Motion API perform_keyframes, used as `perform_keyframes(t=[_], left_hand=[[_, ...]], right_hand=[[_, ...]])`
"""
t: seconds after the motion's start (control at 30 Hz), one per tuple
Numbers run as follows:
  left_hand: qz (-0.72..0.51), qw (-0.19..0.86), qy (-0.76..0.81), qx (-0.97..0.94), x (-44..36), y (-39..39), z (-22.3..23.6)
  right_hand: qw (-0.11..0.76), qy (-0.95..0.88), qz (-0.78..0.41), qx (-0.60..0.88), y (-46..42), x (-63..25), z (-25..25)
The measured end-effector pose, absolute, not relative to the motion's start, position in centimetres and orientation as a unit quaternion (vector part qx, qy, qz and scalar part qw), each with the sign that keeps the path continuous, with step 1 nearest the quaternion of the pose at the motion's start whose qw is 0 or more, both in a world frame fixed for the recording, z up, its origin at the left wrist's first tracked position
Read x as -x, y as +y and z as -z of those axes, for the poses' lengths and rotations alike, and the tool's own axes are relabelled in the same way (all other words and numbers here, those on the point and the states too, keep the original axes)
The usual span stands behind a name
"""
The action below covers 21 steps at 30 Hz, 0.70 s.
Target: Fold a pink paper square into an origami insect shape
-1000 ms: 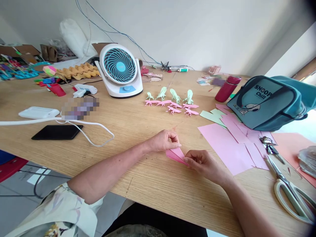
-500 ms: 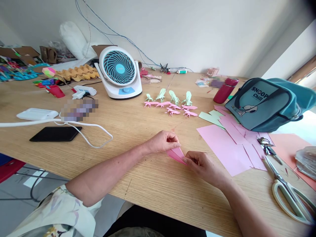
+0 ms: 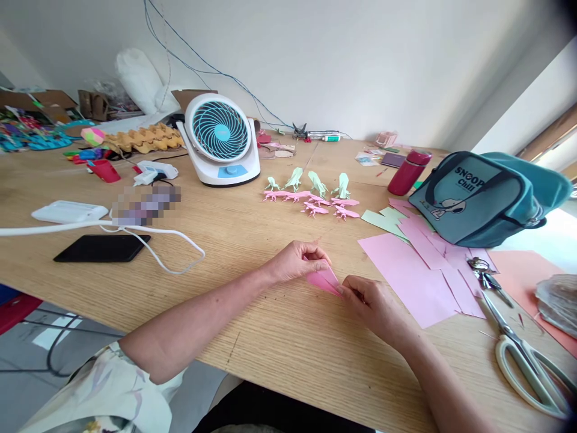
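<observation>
Between my two hands is a small folded piece of pink paper [image 3: 323,279], slim and pointed toward the right. My left hand [image 3: 303,261] pinches its upper left end between thumb and fingers. The right-hand tip is pinched by my right hand [image 3: 366,299], whose other fingers are curled in. Beyond my hands stand several folded pink paper insects [image 3: 314,208] and, behind them, several pale green ones [image 3: 319,183]. To the right of my right hand lies a large pink sheet [image 3: 408,282] with smaller pink strips [image 3: 424,242] and green pieces [image 3: 386,224].
Scissors [image 3: 525,361] and a metal clip [image 3: 482,270] lie at the right, by a teal bag [image 3: 478,195] and a red bottle [image 3: 409,172]. A fan [image 3: 220,141] stands at the back. A black phone [image 3: 101,248] and white cable [image 3: 184,231] are at the left.
Both hands keep their pinch on the pink paper. The paper looks narrower, its lower darker flap less visible than before. The view has tilted slightly.
</observation>
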State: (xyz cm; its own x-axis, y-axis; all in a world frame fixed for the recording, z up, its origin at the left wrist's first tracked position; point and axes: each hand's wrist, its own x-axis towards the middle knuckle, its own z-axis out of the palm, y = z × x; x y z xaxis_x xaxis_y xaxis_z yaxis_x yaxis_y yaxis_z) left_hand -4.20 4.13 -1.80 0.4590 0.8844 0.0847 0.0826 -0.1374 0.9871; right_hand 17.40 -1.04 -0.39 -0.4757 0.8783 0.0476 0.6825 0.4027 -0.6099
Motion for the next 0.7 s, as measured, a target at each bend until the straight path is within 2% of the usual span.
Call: perform_keyframes(t=[0.47,0.7], left_hand=[[-0.373,0.563,0.364,-0.641,4.2,4.1,2.0],[-0.368,0.498,0.379,-0.688,3.5,3.0,1.6]], right_hand=[[0.179,-0.797,-0.350,0.459,-0.9,-17.7,0.8],[0.195,-0.766,-0.404,0.461,-1.1,-17.4,1.3]])
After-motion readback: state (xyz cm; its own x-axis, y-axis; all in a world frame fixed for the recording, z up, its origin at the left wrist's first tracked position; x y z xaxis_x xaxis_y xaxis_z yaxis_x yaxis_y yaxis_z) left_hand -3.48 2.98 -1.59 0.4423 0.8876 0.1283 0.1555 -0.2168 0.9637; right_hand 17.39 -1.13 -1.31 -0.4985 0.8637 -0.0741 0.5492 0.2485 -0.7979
